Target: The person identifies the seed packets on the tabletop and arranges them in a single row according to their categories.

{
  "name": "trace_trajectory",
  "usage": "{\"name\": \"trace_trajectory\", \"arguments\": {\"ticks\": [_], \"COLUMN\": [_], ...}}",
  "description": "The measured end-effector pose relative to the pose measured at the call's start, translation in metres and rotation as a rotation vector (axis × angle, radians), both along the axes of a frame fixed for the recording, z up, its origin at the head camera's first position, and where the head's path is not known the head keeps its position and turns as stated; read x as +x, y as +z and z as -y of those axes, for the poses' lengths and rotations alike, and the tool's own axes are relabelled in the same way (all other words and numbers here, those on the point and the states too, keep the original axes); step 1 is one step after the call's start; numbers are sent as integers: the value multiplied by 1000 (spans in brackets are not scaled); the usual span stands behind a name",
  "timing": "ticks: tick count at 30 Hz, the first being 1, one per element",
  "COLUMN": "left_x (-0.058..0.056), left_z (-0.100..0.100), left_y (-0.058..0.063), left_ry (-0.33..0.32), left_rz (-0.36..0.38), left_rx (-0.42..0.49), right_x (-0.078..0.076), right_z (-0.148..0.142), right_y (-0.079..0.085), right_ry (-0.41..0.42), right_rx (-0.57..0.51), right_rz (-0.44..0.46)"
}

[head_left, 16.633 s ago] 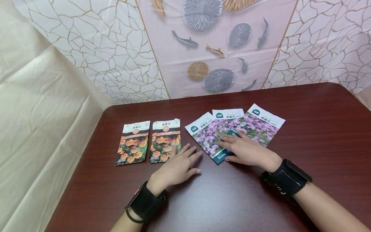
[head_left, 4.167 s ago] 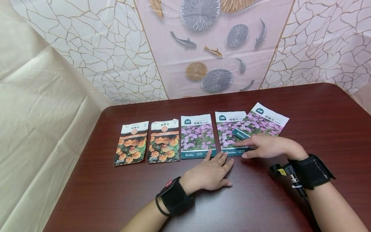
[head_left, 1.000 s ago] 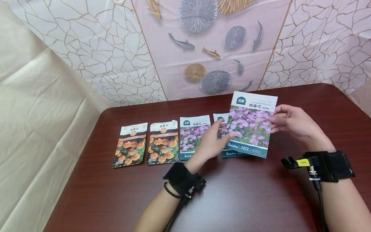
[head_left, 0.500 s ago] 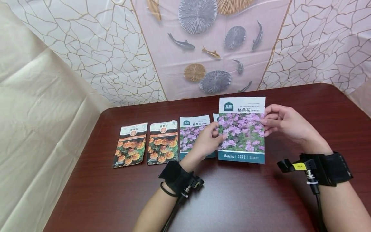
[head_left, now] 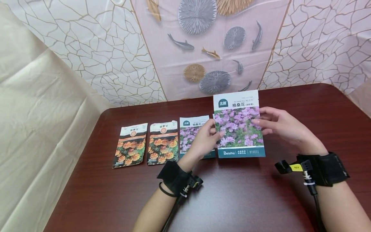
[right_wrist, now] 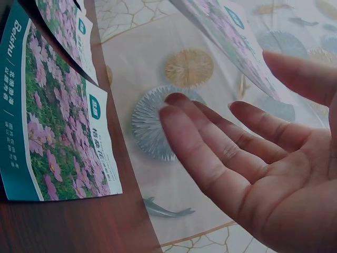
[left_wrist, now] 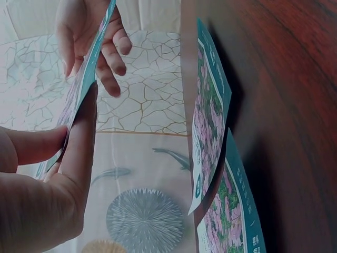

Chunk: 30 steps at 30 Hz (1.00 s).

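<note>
A seed packet with pink-purple flowers (head_left: 239, 129) is held up above the table, facing the head camera. My left hand (head_left: 203, 141) pinches its left edge between thumb and fingers, as the left wrist view also shows. Beside the packet's right edge is my right hand (head_left: 285, 129), its fingers spread and relaxed; in the right wrist view its thumb (right_wrist: 300, 79) lies right by the edge. A matching packet (head_left: 189, 138) lies on the table, partly covered by my left hand. Another one (right_wrist: 60, 142) shows in the right wrist view and is mostly hidden behind the raised packet in the head view.
Two orange-flower seed packets (head_left: 130, 148) lie side by side at the left of the dark red wooden table (head_left: 232, 199). Patterned cloth (head_left: 116, 48) hangs behind the table. Cables run from both wrist cameras.
The fanned purple packets were separated earlier. Over the last second the raised packet shifted left, my left hand took its edge, and my right fingers loosened from it.
</note>
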<state>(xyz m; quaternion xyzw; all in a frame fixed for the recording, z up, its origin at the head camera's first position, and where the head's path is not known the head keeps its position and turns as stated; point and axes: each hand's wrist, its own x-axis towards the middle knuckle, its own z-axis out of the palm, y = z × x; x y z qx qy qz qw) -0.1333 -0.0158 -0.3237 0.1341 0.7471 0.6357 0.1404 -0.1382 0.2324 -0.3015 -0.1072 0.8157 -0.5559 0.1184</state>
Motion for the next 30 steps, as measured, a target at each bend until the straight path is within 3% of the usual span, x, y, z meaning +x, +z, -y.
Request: {"name": "trace_trajectory", "arguments": {"ticks": [10, 20, 30], "left_x": [0, 0, 2], "left_z": [2, 2, 1], "left_y": [2, 2, 0], "left_ry": [51, 41, 44], "left_rz": [-4, -8, -14], "left_rx": [17, 7, -8], "right_x": [3, 3, 5], "right_z": [12, 17, 26], "right_y": [0, -4, -4], "right_ry": [104, 97, -33], "right_rx": [25, -8, 245], "right_rz": [-24, -86, -238]}}
